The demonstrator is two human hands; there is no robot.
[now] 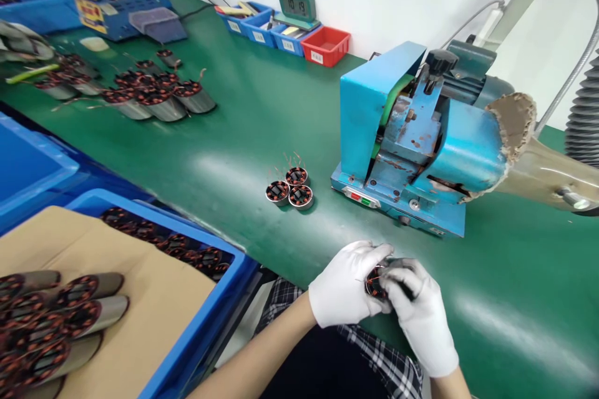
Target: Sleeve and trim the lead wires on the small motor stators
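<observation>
Both hands wear white gloves and meet over the green table, low and right of the middle of the head view. My left hand [349, 287] is closed round the side of a small round motor stator [375, 282] with a dark core and copper windings. My right hand [415, 302] has its fingers bent over the stator's right side, pinching at its top; what the fingertips hold there is too small to make out. Thin wires stick out from the stator. Three similar stators [300, 196] stand together on the table, up and left of my hands.
A blue machine [365, 118] stands behind my hands to the right. More stators [163, 103] cluster at the back left. A blue crate [187, 330] with cardboard and stators is at the lower left. Small blue bins and a red bin [326, 47] line the wall beside a clock [297, 5].
</observation>
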